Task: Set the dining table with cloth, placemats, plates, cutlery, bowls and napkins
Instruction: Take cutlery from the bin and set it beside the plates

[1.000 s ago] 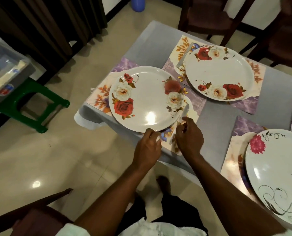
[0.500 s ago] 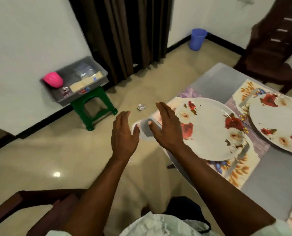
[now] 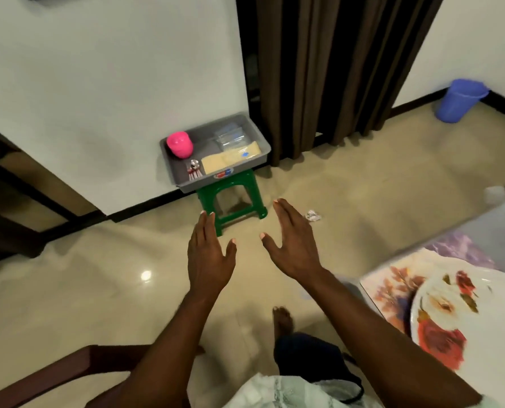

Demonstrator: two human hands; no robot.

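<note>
Grey plastic tray (image 3: 183,184) sits on a green stool (image 3: 230,198) against the white wall beside brown curtains (image 3: 333,69), holding a pink bowl (image 3: 180,144), some spoons (image 3: 194,169) and yellowish napkins (image 3: 230,159); a crumpled scrap (image 3: 313,215) lies on the floor nearby. Both the left hand (image 3: 208,254) and right hand (image 3: 292,245) hover spread and empty above the floor, short of the stool. At the right edge the bench (image 3: 492,219) carries a blurred, cut-off floral plate (image 3: 480,334) on a placemat (image 3: 392,290).

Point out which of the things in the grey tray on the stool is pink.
The rounded pink plastic bowl, lying upside down in the far left corner of the grey plastic tray. The rest are pale yellow folded napkins, clear packets and metal spoons.
</note>
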